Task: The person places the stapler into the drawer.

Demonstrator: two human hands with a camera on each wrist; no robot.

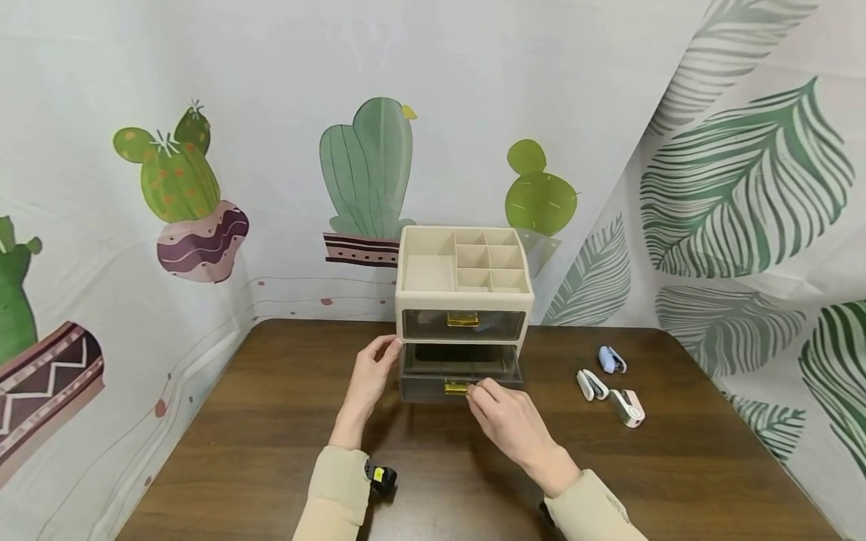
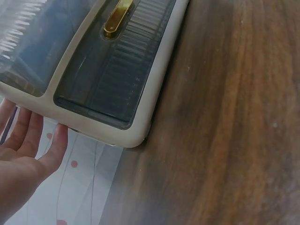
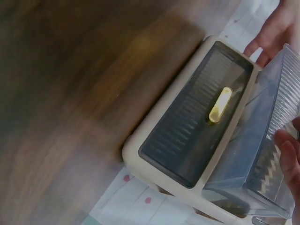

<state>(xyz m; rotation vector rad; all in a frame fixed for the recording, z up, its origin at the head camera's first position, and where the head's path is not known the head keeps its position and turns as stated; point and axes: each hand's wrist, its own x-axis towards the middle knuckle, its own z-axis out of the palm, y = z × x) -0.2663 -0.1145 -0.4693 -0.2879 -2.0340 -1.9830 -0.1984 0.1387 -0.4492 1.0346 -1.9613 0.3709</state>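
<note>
Your beige organizer sits at the back middle of the table, hard against the cactus-print backdrop. Two smoky drawers: upper drawer closed, lower drawer pulled partway out toward you

Hands:
- right hand pinches the gold handle on the lower drawer front, fingertips curled on it
- left hand braces the organizer's left side, fingers straight and flat against the wall; left wrist view shows the same, fingers on the beige edge, gripping nothing

Handling, my read:
- thin rigid plastic, top compartments look bare, so probably light; the whole unit will likely skate on the wood if you pull the drawer unbraced. That left palm is doing real work
- drawer walls are clear, ribbed, stiff, likely brittle. Don't twist or lever it
- gold handle is small and glossy, probably slick. A centred pinch there is the right hold, pull straight so the drawer doesn't rack in its slot
- to move the whole organizer, take it by both side walls low down, not by the handles or the top dividers

Three small clip-like items, blue, white and pink, lie on the table to the right, well apart from the organizer
</note>
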